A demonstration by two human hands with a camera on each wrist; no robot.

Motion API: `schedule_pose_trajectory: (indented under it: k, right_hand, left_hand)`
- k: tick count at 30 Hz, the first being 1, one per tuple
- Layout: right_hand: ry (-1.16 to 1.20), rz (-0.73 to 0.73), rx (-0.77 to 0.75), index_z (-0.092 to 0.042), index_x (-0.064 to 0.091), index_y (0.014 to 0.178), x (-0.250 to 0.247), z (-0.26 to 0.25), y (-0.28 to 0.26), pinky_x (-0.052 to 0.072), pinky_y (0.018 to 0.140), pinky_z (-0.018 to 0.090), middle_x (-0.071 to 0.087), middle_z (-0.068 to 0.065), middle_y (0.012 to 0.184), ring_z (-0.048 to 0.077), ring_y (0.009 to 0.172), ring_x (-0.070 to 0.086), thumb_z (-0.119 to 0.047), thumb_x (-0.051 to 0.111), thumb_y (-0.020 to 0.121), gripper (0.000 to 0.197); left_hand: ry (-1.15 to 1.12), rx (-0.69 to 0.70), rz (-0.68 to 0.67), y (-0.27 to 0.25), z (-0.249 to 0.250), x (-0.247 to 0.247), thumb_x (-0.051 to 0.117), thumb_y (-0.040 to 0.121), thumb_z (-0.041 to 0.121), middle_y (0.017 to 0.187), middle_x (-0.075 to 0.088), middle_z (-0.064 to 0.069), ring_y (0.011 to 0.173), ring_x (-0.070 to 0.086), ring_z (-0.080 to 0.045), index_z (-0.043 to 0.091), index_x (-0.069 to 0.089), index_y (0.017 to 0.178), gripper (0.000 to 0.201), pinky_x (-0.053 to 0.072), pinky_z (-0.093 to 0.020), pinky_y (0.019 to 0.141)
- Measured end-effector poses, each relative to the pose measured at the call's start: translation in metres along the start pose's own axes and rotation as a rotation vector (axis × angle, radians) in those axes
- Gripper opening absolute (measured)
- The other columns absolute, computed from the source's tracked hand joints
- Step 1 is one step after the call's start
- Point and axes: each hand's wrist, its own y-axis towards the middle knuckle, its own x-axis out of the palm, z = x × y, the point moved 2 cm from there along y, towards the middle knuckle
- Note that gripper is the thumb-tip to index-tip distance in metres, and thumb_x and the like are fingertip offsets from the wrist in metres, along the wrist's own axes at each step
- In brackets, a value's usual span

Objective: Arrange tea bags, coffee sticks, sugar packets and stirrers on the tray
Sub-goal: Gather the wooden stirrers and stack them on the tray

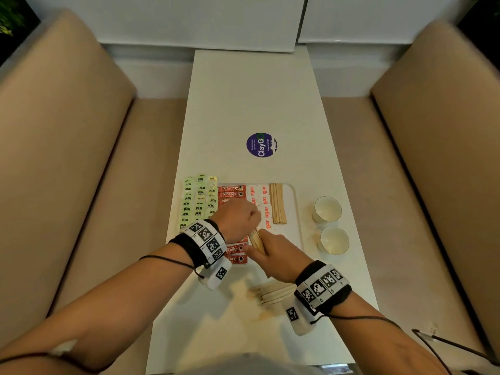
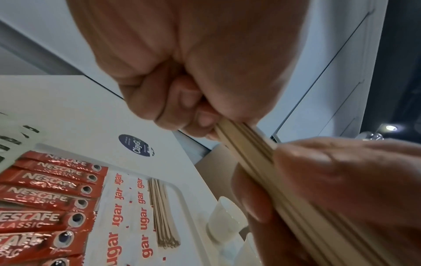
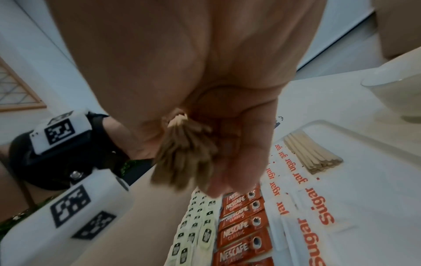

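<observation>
You're at a white table point(image 1: 251, 104) running up the frame centre, and the white tray point(image 1: 293, 201) sits low-centre on it. Both hands meet over the tray's near half, pinching one bundle of wooden stirrers point(image 1: 256, 240): left hand point(image 1: 238, 217) curled tight on the far end, right hand point(image 1: 280, 257) wrapped round the near end. The right wrist view shows the ends uneven and fanned. My read: you're squaring the bundle before laying it down. Tap the ends flush, keep the grip light so none slip, then set it parallel to the laid stirrer stack point(image 1: 278, 203) at the tray's right.

Tray contents, left to right: red Nescafe coffee sticks point(image 1: 232, 192) in a column, white sugar packets point(image 1: 260, 197), then that stack. Green tea bags point(image 1: 197, 198) lie in rows at the left; whether they're on the tray or just beside it, can't tell.

Loose stirrers point(image 1: 273, 292) lie on the table at lower centre. Two white cups point(image 1: 328, 208) are right of the tray.
</observation>
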Motion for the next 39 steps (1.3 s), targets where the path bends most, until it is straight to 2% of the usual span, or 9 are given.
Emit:
schedule_pose_trajectory:
  k: [2,5,15,19,22,25,29,33,39]
  right_hand:
    - [-0.058,0.033,0.025,-0.022,0.052,0.077,-0.013,0.007,0.002,0.038,0.053,0.021,0.061,-0.005,0.058,0.003,0.049,0.054,-0.057,0.049,0.098,0.041]
    - [-0.102,0.093,0.069,-0.017,0.047,0.061,-0.029,0.022,0.010,0.030,0.049,0.020,0.046,-0.007,0.053,0.008,0.045,0.040,-0.056,0.056,0.093,0.052]
    - [0.060,0.060,0.266,-0.014,0.046,0.057,-0.063,0.068,0.059,0.032,0.046,0.022,0.046,-0.004,0.051,0.008,0.044,0.039,-0.030,0.065,0.089,0.040]
    - [0.015,0.028,0.348,-0.013,0.054,0.069,-0.075,0.085,0.086,0.038,0.048,0.024,0.053,-0.001,0.061,0.011,0.051,0.048,-0.032,0.067,0.088,0.029]
    - [0.029,0.045,0.445,-0.012,0.053,0.068,-0.083,0.099,0.104,0.040,0.047,0.025,0.055,0.001,0.061,0.014,0.051,0.050,-0.033,0.068,0.088,0.033]
    - [0.030,0.107,0.522,-0.012,0.049,0.068,-0.088,0.107,0.119,0.041,0.050,0.026,0.055,0.002,0.064,0.016,0.053,0.051,-0.032,0.067,0.089,0.034]
    - [-0.007,0.137,0.582,-0.013,0.049,0.071,-0.087,0.111,0.135,0.047,0.056,0.029,0.057,0.003,0.069,0.020,0.060,0.056,-0.029,0.066,0.088,0.030]
    - [-0.025,0.149,0.603,-0.013,0.051,0.071,-0.084,0.112,0.145,0.049,0.058,0.029,0.058,0.002,0.071,0.019,0.061,0.057,-0.029,0.066,0.088,0.028]
    - [-0.045,0.134,0.622,-0.013,0.052,0.071,-0.081,0.112,0.152,0.049,0.058,0.028,0.058,0.002,0.071,0.016,0.058,0.055,-0.027,0.064,0.088,0.025]
  left_hand:
    - [0.021,0.047,-0.058,0.012,0.005,0.007,0.045,0.096,0.021,0.052,0.037,0.001,0.050,0.028,-0.013,0.015,0.039,0.056,0.041,0.026,-0.030,0.050]
    - [0.043,0.108,-0.114,0.032,0.013,0.015,0.045,0.096,0.023,0.051,0.037,0.000,0.047,0.028,-0.013,0.012,0.042,0.057,0.041,0.027,-0.032,0.049]
    - [0.058,0.119,-0.241,0.113,0.018,0.037,0.046,0.099,0.031,0.064,0.058,-0.012,0.054,0.045,-0.017,0.003,0.057,0.068,0.043,0.042,-0.039,0.060]
    - [0.050,-0.006,-0.213,0.138,0.010,0.045,0.043,0.101,0.055,0.081,0.066,-0.001,0.074,0.060,-0.016,0.013,0.062,0.092,0.046,0.047,-0.035,0.069]
    - [-0.073,-0.155,-0.120,0.148,0.001,0.048,0.028,0.101,0.064,0.078,0.065,0.003,0.071,0.062,-0.015,0.019,0.050,0.110,0.051,0.043,-0.032,0.061]
    - [-0.074,-0.229,-0.017,0.154,-0.011,0.045,0.023,0.105,0.056,0.079,0.063,0.000,0.070,0.061,-0.017,0.018,0.049,0.110,0.046,0.040,-0.032,0.059]
    - [0.109,-0.258,-0.080,0.154,-0.028,0.052,0.044,0.102,0.035,0.092,0.065,-0.001,0.077,0.061,-0.019,0.020,0.050,0.110,0.018,0.048,-0.033,0.064]
    - [0.171,-0.269,-0.148,0.150,-0.036,0.064,0.053,0.095,0.029,0.108,0.063,-0.001,0.093,0.061,-0.021,0.023,0.052,0.119,0.024,0.051,-0.035,0.078]
    - [0.190,-0.251,-0.187,0.151,-0.036,0.079,0.058,0.093,0.025,0.107,0.063,-0.003,0.090,0.062,-0.022,0.020,0.053,0.118,0.026,0.050,-0.033,0.073]
